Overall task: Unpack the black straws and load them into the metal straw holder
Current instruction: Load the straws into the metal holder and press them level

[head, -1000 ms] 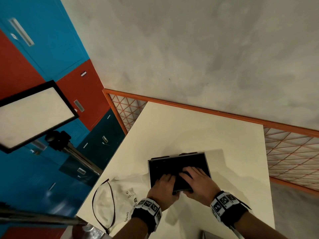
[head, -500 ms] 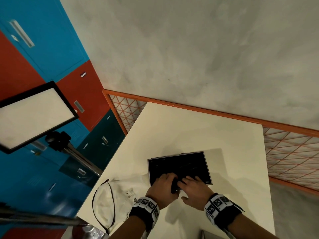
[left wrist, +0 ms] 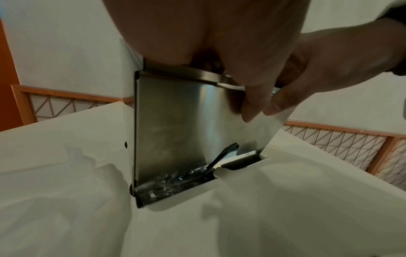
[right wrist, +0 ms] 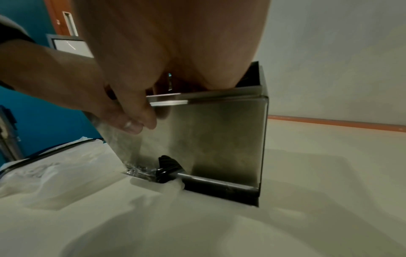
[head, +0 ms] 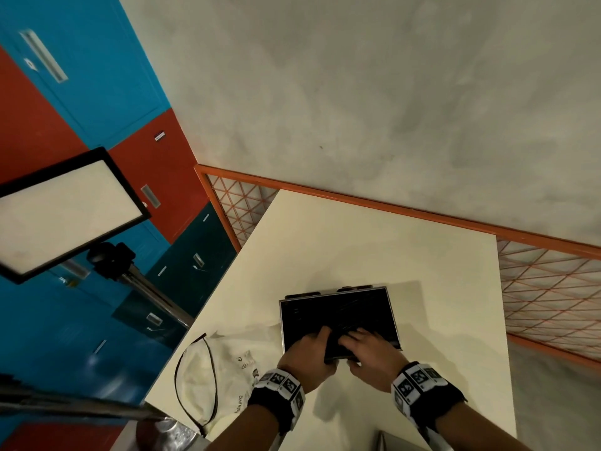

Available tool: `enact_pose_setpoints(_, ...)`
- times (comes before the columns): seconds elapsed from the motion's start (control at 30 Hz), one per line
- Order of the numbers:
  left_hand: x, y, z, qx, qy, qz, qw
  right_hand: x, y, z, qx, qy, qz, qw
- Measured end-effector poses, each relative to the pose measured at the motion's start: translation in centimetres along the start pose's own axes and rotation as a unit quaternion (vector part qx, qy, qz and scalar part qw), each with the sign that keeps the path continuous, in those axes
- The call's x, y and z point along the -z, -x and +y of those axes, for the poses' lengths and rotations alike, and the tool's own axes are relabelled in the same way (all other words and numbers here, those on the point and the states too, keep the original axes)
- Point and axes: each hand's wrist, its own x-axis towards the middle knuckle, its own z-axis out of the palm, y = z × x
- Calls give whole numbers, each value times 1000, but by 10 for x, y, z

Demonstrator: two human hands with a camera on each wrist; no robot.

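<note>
On the white desk (head: 374, 249), metal straw holder (head: 338, 317) upright, full of black straws (head: 344, 309). Left hand (head: 307, 359) and right hand (head: 370, 358) both reach over near rim, fingers curled into straws; firm grip cannot be confirmed. Empty plastic bag (head: 221, 369) lies left.

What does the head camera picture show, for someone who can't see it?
Two hands, left and right, reach into an open metal holder full of black straws on a white table. A white bag lies left of it.
</note>
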Motion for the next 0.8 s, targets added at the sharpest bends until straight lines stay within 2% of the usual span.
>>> enact_pose_setpoints(0.23,-8,4,-5,-43,-53,32,997,6,-3,-7,-25,-7,-59,998)
enact_pose_setpoints(0.37,-8,4,-5,-27,-66,26,997,9,-4,-7,-40,-15,-84,996)
enact_pose_setpoints(0.7,-5,0,-1,17,-95,-24,995,14,3,-1,-49,-79,-48,995)
enact_pose_setpoints(0.8,-5,-1,-1,23,-82,-19,996,17,2,-4,-50,-85,-45,994)
